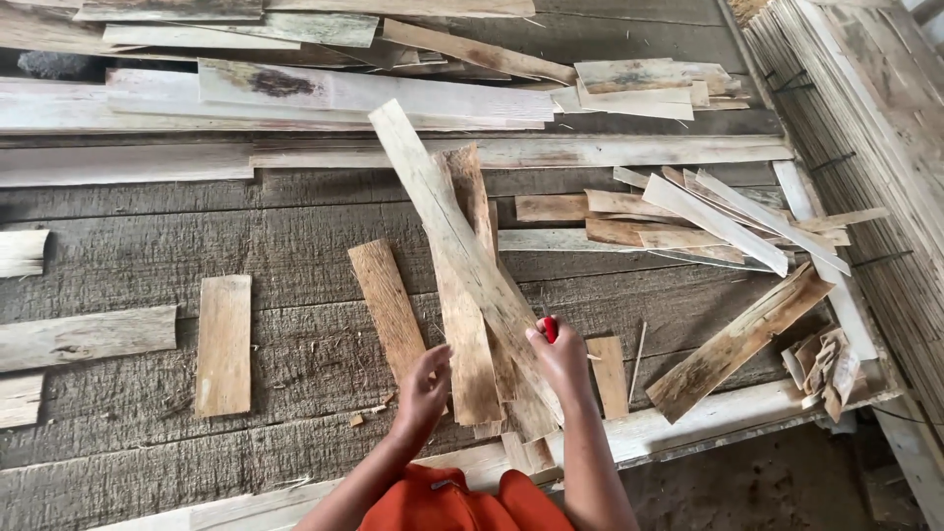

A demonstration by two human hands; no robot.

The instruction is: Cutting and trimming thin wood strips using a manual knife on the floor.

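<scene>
A view from above looks down on a rough grey wooden table scattered with thin strips of pale wood. At the near edge of the table, two bare hands work on a small bundle of strips. The left hand rests with curled fingers against the lower left side of the bundle, touching a strip there. The right hand is closed around a small red object, too small to identify, and presses against the bundle's lower right side.

The longest strip in the bundle lies on top, its long axis running diagonally: its far end points up and left, away from the person, and its near end comes down to the right hand. Shorter strips under it run nearly straight away from the person.

Just left of the bundle lies a brown strip, tilted slightly left. Further left is a short upright strip. To the right of the bundle sits a loose heap of strips. Beyond the bundle, long pale boards lie crosswise.
</scene>
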